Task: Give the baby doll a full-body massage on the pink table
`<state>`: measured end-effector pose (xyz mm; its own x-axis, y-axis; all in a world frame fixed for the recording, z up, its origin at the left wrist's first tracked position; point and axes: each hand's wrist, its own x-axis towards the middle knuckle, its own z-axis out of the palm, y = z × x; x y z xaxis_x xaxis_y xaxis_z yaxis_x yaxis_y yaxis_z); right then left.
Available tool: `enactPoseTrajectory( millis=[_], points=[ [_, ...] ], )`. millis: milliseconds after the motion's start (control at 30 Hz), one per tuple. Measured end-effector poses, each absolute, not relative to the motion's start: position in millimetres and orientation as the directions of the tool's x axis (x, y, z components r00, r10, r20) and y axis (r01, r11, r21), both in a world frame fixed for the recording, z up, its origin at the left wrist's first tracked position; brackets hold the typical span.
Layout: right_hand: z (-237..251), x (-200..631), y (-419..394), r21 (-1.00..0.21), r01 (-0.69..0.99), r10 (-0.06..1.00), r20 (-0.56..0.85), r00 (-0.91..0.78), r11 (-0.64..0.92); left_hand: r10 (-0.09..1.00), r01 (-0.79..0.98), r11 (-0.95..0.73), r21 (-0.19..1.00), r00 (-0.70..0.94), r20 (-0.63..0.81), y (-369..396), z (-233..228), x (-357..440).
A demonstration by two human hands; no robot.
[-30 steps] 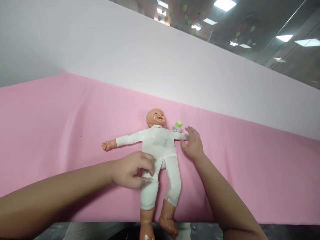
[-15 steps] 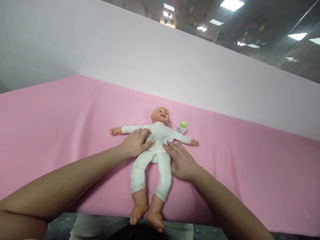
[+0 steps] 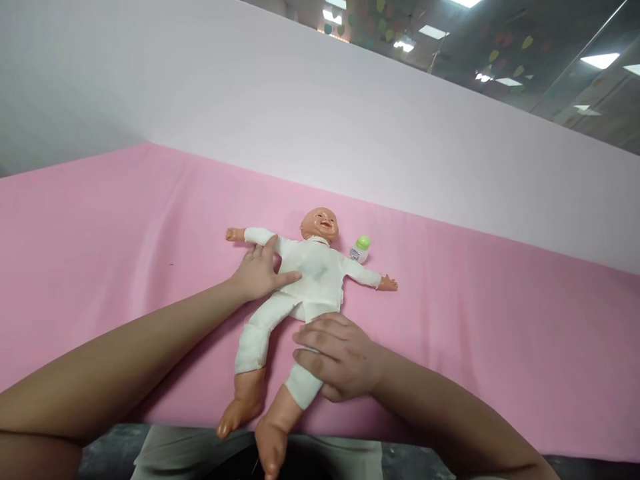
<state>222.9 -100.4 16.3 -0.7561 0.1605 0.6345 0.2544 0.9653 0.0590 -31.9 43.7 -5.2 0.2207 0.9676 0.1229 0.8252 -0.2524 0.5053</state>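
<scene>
Gripping doll (image 3: 313, 277) leg, right hand (image 3: 337, 357) curled closed; left hand (image 3: 257, 273) flat, fingers spread, on doll's side.

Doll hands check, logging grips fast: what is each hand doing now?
Left hand: open, flat on the doll.
Right hand: closed around the doll's leg.

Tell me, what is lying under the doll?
The doll lies on its back on a pink sheet. A small green-capped bottle stands beside its shoulder, not under it. Whatever lies beneath the sheet is covered.
</scene>
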Motion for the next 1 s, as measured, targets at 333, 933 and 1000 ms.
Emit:
enactPoseTrajectory(
  millis=[333,933,1000],
  points=[
    [14.9,274.8,-62.8,-0.037,0.688,0.398,0.838,-0.374,0.725,0.835,0.812,-0.464,0.353,0.267,0.481,30.1,3.4,-25.7],
    [24.8,242.6,-84.4,-0.028,0.455,0.348,0.688,-0.637,0.89,0.82,0.697,-0.53,0.483,0.277,0.5,41.9,-3.7,-33.1],
    [23.1,237.5,-95.7,-0.062,0.312,0.275,0.656,-0.703,0.948,0.894,0.693,-0.383,0.611,0.111,0.434,51.2,-5.7,-40.7]
  ],
)
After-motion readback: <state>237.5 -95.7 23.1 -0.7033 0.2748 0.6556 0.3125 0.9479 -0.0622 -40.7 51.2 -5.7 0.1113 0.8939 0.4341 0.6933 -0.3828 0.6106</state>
